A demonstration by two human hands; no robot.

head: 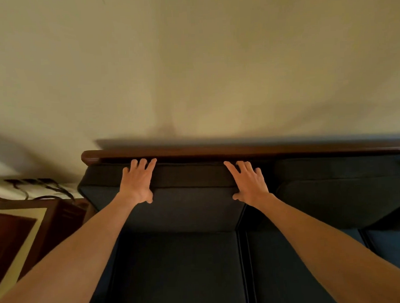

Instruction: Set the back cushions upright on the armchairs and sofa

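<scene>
A dark blue back cushion stands upright at the sofa's left end, against the brown wooden back rail. My left hand lies flat on the cushion's top left, fingers spread toward the rail. My right hand lies flat on its top right edge, fingers spread too. Neither hand grips anything. A second dark back cushion leans against the rail to the right. Dark seat cushions lie below.
A beige wall rises right behind the sofa. To the left stand a dark wooden side table and several black cables on the pale floor.
</scene>
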